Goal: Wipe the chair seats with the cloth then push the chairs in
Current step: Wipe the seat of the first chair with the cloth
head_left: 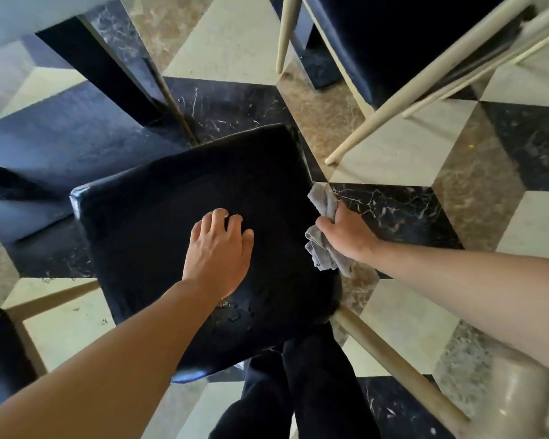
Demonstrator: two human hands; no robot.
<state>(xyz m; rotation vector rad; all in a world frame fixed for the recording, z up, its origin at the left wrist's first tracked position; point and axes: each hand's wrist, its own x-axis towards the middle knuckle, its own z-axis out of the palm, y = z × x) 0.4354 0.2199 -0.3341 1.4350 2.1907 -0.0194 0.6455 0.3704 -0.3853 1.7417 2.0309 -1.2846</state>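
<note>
Both bare forearms reach forward and down from the bottom corners. The left hand lies palm-down, fingers slightly curled and spread, wrist straight. The right hand is off to the side, knuckles up, fingers closed in a fist around a bunched cloth. Dark-trousered legs stand below.

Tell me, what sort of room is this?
Probably a dining area: a black cushioned chair seat with pale legs, a second matching chair, a dark table leg, and a polished patterned marble floor.
</note>
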